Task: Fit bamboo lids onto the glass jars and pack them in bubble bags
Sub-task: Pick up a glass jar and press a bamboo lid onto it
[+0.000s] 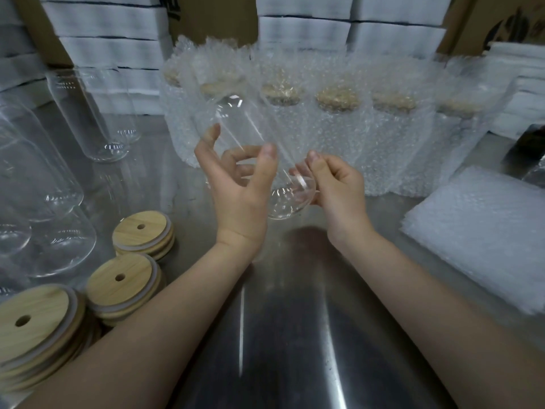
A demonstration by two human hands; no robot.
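Observation:
I hold a clear glass jar tilted above the steel table, its mouth pointing away and its base toward me. My left hand wraps around its middle. My right hand grips the jar's base at the lower right. No lid sits on this jar. Bamboo lids with a centre hole lie in stacks at the lower left. A pile of flat bubble bags rests at the right.
Several bagged jars with bamboo lids stand in a row behind my hands. Bare glass jars stand at the left. White foam blocks and cardboard boxes line the back. The steel table reflects light in front of me.

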